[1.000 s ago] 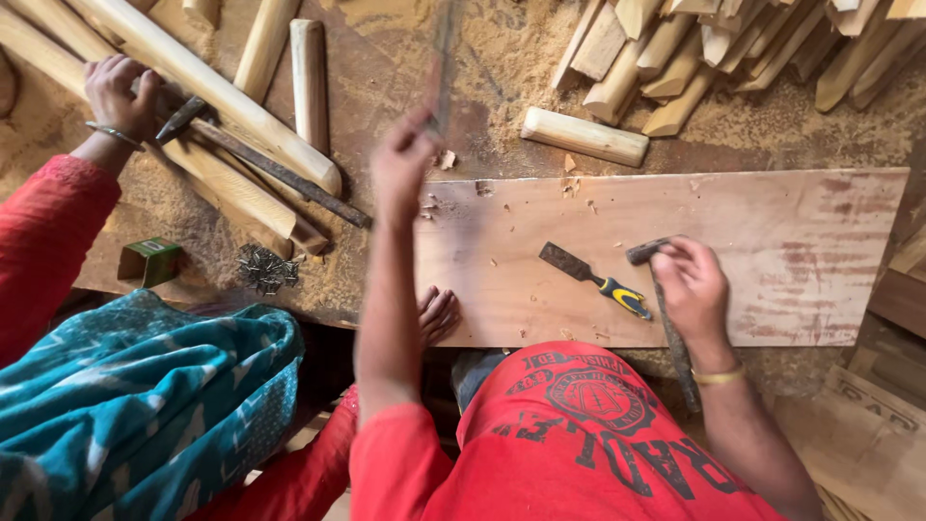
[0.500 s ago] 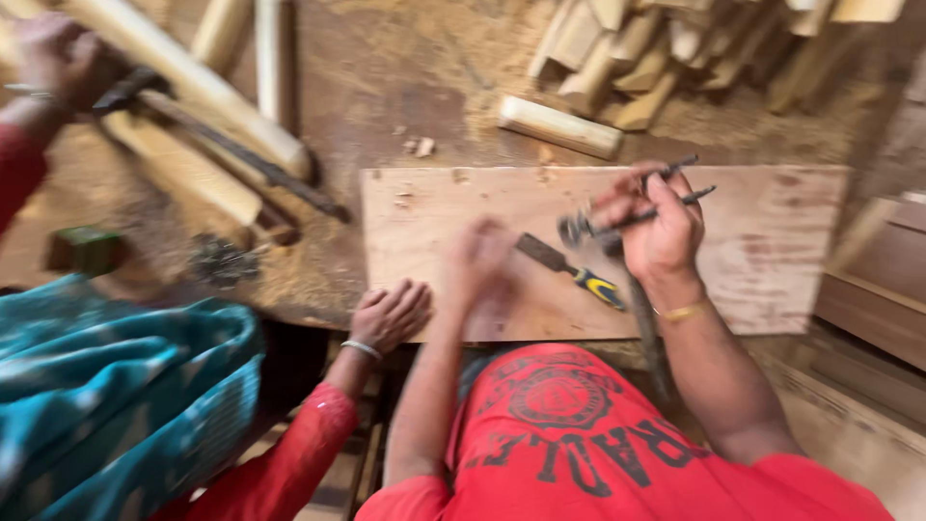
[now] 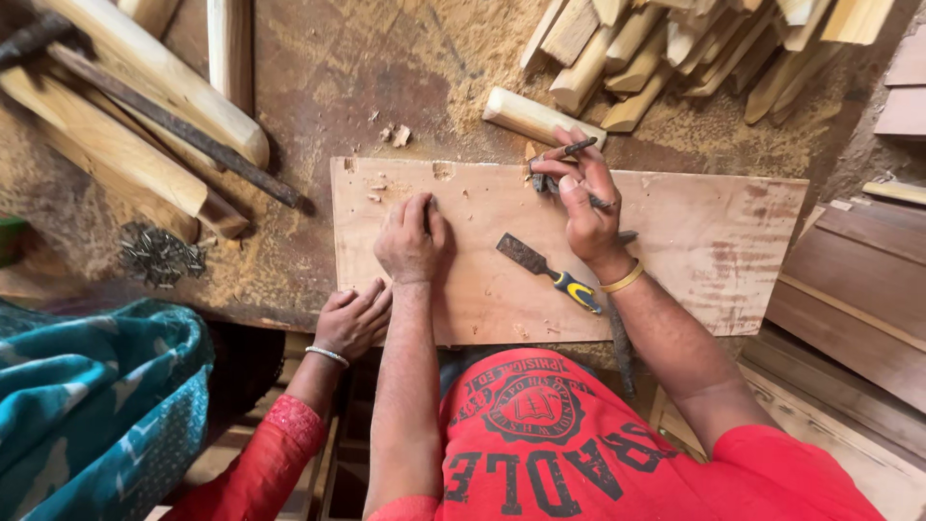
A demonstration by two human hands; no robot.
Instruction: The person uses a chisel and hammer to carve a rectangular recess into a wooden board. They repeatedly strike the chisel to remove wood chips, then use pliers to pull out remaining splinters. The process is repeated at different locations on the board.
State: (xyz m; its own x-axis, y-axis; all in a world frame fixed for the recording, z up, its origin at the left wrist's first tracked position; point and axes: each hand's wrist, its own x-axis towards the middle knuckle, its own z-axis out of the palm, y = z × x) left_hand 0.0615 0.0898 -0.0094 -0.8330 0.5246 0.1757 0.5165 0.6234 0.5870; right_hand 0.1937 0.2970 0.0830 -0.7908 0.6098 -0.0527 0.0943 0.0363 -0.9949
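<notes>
Moved since half a second ago: left hand now sharp and settled flat on the plywood board, no longer a blur above it; right hand shifted toward the far edge of the board. Left hand palm down, fingers loosely curled and close together, pressing on the board with nothing visible in its grip. Right hand closed narrowly around a thin dark metal tool, tip pointing outward over the board's far edge; exact kind of tool too small to tell. Chisel with yellow and blue handle lying flat on the board, just beside the right wrist, touched by neither hand. Board resting across the dusty workbench, directly in front of the red shirt. Another person's hand, with red sleeve and a thin bangle, on the near edge of the bench, left of the board. Round wooden sticks at upper left, cut wooden pieces heaped at upper right, small pile of nails near the left sticks.
</notes>
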